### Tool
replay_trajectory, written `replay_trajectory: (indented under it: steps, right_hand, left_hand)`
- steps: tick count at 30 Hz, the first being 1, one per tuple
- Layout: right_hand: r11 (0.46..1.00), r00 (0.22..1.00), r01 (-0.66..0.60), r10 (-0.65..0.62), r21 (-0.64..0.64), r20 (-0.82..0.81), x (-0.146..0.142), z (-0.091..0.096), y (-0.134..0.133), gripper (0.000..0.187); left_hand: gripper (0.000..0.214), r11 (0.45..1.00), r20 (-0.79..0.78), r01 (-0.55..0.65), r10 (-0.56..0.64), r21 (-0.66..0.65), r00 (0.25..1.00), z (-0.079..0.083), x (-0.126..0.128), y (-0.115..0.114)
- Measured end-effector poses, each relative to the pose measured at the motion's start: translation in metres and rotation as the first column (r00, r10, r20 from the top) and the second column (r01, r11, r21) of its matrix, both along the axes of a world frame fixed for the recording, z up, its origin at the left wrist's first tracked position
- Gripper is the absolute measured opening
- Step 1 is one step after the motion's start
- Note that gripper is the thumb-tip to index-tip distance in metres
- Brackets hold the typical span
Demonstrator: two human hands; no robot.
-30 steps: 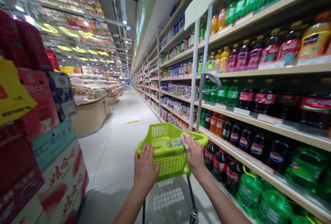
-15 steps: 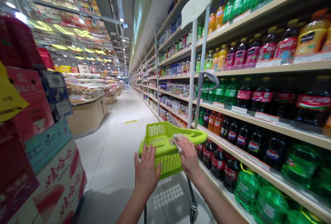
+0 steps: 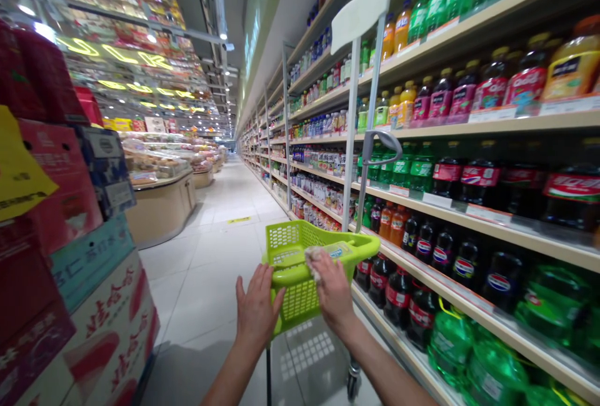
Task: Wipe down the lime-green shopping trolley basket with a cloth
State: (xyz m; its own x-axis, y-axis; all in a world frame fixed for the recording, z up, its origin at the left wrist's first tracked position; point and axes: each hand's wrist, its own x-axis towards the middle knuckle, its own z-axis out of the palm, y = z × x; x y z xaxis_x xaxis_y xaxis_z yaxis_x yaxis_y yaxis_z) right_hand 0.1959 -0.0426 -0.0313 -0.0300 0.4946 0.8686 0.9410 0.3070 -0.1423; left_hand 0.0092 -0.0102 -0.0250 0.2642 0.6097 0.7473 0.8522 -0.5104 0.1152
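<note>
A lime-green shopping cart (image 3: 300, 306) with a perforated basket stands in the aisle in front of me. My left hand (image 3: 259, 303) rests against the near left corner of its rim, fingers stretched out and thumb apart. A crumpled pale cloth (image 3: 313, 261) is under the fingers of my right hand (image 3: 334, 287), pressed on the cart's top near its middle. Just right of the cloth, a label (image 3: 338, 250) shows on the green plastic. The cart's thin dark legs and a caster (image 3: 353, 381) are visible below.
Shelves of soda bottles (image 3: 464, 262) run close along the right. A metal pole with a grey hook (image 3: 382, 147) rises beside the cart. Stacked drink cartons (image 3: 105, 331) stand on the left, with a rounded display counter (image 3: 162, 206) beyond. Tiled floor (image 3: 220, 237) stretches ahead.
My right hand has moved the cloth left along the cart's top, uncovering the label. The cart has shifted slightly right, and my left hand is a little farther left on its corner.
</note>
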Motion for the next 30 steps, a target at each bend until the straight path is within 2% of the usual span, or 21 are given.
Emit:
replay_trajectory:
  steps: [2, 4, 9, 13, 16, 18, 20, 23, 26, 28, 30]
  right_hand:
    - [0.993, 0.988, -0.118, 0.118, -0.008, 0.097, -0.020, 0.000, -0.004, 0.047]
    - [0.993, 0.985, -0.121, 0.120, 0.003, 0.122, -0.021, 0.002, -0.005, 0.047]
    - [0.985, 0.984, 0.171, -0.169, 0.021, -0.061, 0.023, 0.014, 0.000, 0.038]
    - [0.991, 0.993, 0.121, -0.120, -0.064, 0.022, 0.037, 0.016, -0.002, 0.037]
    - [0.991, 0.994, 0.101, -0.097, -0.090, 0.044, 0.049, 0.011, -0.002, 0.050]
    - [0.996, 0.996, 0.062, -0.058, -0.070, 0.061, 0.065, 0.004, 0.000, 0.052]
    - [0.999, 0.997, 0.019, -0.016, -0.032, 0.070, 0.084, -0.002, 0.004, 0.046]
    - [0.997, 0.998, 0.053, -0.054, 0.061, 0.009, 0.100, -0.007, 0.007, 0.037]
    - [0.985, 0.993, 0.116, -0.111, 0.130, -0.049, 0.085, -0.006, 0.001, 0.033]
    - [0.988, 0.998, 0.059, -0.056, 0.145, -0.018, 0.056, -0.004, -0.008, 0.030]
    - [0.990, 0.997, -0.061, 0.055, 0.128, 0.052, 0.024, -0.001, -0.017, 0.030]
  left_hand:
    - [0.033, 1.000, 0.010, 0.019, -0.019, -0.004, 1.000, 0.002, 0.001, 0.000]
    - [0.031, 0.999, 0.014, 0.032, -0.031, -0.021, 0.999, 0.005, 0.000, -0.002]
    - [0.031, 0.992, 0.066, 0.102, -0.098, -0.069, 0.993, 0.006, -0.004, -0.004]
    - [0.030, 0.975, 0.143, 0.206, -0.193, -0.082, 0.971, 0.003, -0.002, -0.002]
    - [0.031, 0.967, 0.157, 0.244, -0.230, -0.074, 0.960, 0.003, 0.000, -0.004]
    - [0.032, 0.968, 0.145, 0.244, -0.235, -0.051, 0.961, 0.003, 0.001, -0.007]
    - [0.032, 0.972, 0.130, 0.233, -0.228, -0.024, 0.965, 0.002, 0.002, -0.011]
    - [0.033, 0.977, 0.103, 0.213, -0.213, 0.001, 0.972, 0.001, 0.003, -0.017]
    - [0.033, 0.979, 0.058, 0.202, -0.202, 0.003, 0.978, 0.001, 0.004, -0.022]
    - [0.032, 0.981, 0.031, 0.196, -0.196, 0.002, 0.980, 0.002, 0.005, -0.025]
    - [0.030, 0.982, 0.013, 0.187, -0.187, 0.003, 0.982, 0.003, 0.005, -0.029]
